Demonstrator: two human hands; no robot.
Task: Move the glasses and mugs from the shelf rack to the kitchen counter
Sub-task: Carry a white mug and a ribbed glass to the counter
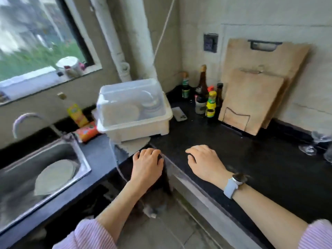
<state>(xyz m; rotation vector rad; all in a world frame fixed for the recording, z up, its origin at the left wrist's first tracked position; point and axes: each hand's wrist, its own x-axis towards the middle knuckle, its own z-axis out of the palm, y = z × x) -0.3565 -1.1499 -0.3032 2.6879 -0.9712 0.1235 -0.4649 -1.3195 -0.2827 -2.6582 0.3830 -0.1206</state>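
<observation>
Both hands rest palm down on the black kitchen counter [251,155] at its inner corner. My left hand [146,167] lies flat near the corner edge and holds nothing. My right hand [206,163], with a grey watch on its wrist, lies flat further right, fingers spread and empty. Clear glasses [318,144] stand on the counter at the far right edge of the view, blurred and partly cut off. No shelf rack and no mugs are in view.
A white dish box with a clear lid [134,112] sits behind my left hand. A steel sink [36,169] with a plate lies left. Sauce bottles [206,97], a phone [179,114] and two cutting boards [255,94] stand along the back wall.
</observation>
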